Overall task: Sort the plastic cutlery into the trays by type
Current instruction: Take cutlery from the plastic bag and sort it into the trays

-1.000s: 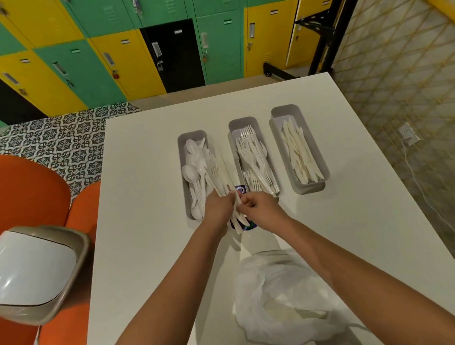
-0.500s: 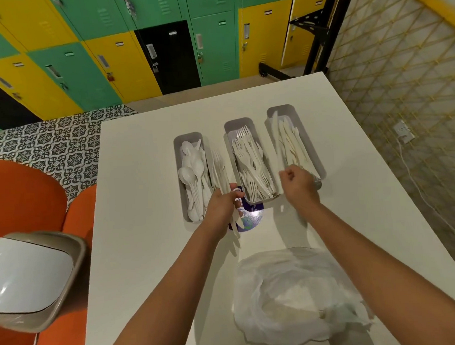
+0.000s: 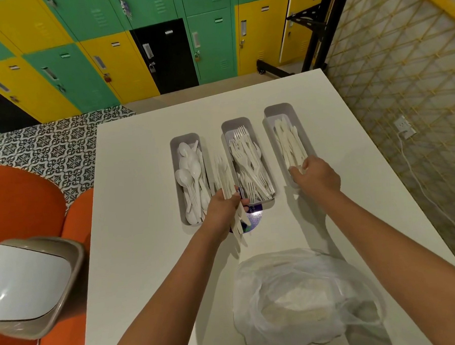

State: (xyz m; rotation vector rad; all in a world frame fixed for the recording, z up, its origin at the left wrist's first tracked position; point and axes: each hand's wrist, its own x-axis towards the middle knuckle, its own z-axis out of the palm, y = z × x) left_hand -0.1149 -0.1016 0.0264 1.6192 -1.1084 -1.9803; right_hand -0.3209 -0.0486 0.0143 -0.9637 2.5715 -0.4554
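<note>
Three trays (image 3: 272,196) in a row on the white table (image 3: 146,255) — spoons (image 3: 192,179) left, forks (image 3: 248,166) middle, knives (image 3: 291,145) right. One more knife now delivered: half a second ago carried over the right tray in the right hand (image 3: 314,174), now down among the others at the tray's near end. Right hand low on that near end, fingers bent down into the tray, resting on the knife handles; whether a piece is pinched or already let go — cannot tell, fingertips hidden by the back of the hand. Left hand (image 3: 223,207) unmoved since then, between the spoon tray and the fork tray, fingers curled round a mixed bundle (image 3: 228,188) of white cutlery, fanned out toward the far side, handles poking out near the wrist over a purple disc (image 3: 254,218) on the table. Meaning for the task: one item sorted, bundle one piece smaller, plenty left to sort. Likely next — right hand back to the bundle for another pick, type to be judged before dropping. Plastic bag (image 3: 301,297) on the near side of the table, crumpled, contents unclear. Off the table to the left, a bin (image 3: 29,288) with a white lid beside orange seats (image 3: 19,201); lockers (image 3: 109,52) along the far wall.
</note>
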